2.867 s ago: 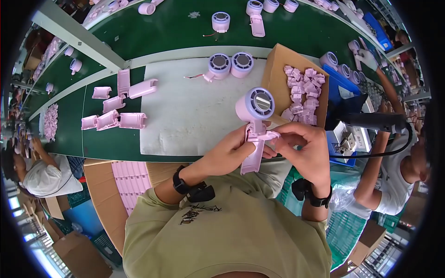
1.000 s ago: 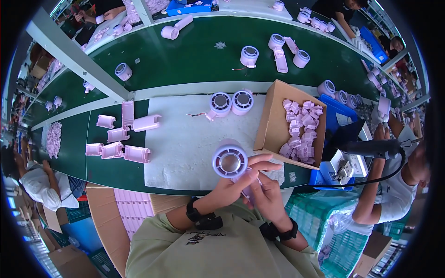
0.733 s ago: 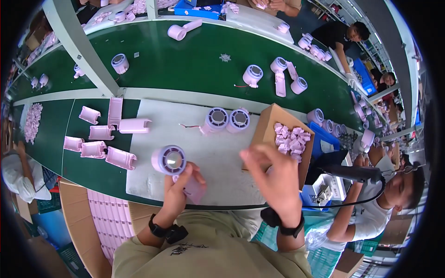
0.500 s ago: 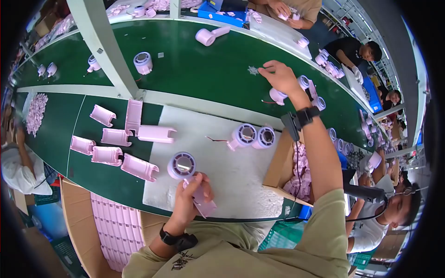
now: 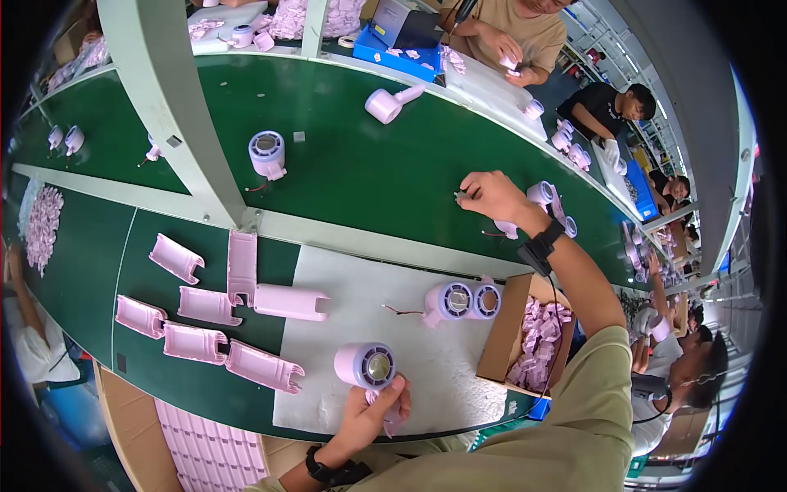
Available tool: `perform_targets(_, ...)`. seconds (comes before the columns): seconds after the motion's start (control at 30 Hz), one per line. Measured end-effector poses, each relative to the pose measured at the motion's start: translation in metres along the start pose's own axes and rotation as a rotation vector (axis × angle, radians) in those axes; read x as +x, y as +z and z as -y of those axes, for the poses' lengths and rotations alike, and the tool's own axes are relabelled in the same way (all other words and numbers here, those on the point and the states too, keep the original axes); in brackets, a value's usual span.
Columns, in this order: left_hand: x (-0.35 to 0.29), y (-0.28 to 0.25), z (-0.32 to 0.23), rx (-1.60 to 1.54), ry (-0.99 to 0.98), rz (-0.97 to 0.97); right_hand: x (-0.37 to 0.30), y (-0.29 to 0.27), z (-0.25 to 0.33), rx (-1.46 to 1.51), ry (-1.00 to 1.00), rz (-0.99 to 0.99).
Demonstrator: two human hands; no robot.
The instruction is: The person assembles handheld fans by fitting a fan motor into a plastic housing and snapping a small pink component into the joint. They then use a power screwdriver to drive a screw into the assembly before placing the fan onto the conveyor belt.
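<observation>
Fan (image 5: 354, 364) at six o'clock: left hand (image 5: 369, 416) grips it, likely for steadiness; right hand (image 5: 500, 197), two o'clock, pinches grey bit (image 5: 461, 195).

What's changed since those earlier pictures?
The right hand has let go of the pink fan and reached forward over the green belt, fingertips now at a small pale piece. The left hand has carried the fan leftward, still gripping it. The pink shells stayed put.

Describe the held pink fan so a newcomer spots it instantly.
Find the white mat on the green bench. Near its closest edge, the left hand holds the pink fan. Unlike the fan pair lying farther right, this one is in a hand.
</observation>
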State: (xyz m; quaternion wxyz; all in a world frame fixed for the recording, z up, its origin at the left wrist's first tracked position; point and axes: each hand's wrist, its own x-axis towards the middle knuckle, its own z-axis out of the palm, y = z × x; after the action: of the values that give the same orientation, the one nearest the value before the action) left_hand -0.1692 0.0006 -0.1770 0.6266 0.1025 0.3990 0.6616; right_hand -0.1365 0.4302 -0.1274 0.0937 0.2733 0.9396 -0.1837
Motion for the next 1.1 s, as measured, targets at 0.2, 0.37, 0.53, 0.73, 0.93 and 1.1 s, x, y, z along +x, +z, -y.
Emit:
perform_targets(0.2,-0.002,0.005,0.002,-0.031,-0.023,0.013,0.033,-0.084,-0.013,-0.182,0.153,-0.720)
perform_targets(0.37,0.000,0.005,0.003,-0.039,0.000,0.008,0.030,-0.050,0.008,-0.096,-0.044,-0.375)
perform_targets(0.53,0.000,0.003,0.004,-0.013,-0.024,0.003,0.007,0.001,0.071,-0.177,-0.175,-0.132)
perform_targets(0.73,-0.003,0.003,-0.001,-0.029,-0.016,-0.004,0.026,0.013,0.132,-0.177,-0.255,-0.030)
perform_targets(0.93,0.001,0.009,0.000,-0.029,0.009,0.028,0.117,0.056,0.146,-0.102,-0.531,-0.487)
perform_targets(1.1,0.002,0.006,0.003,-0.008,0.027,0.055,0.136,0.054,0.167,-0.282,-0.479,-0.231)
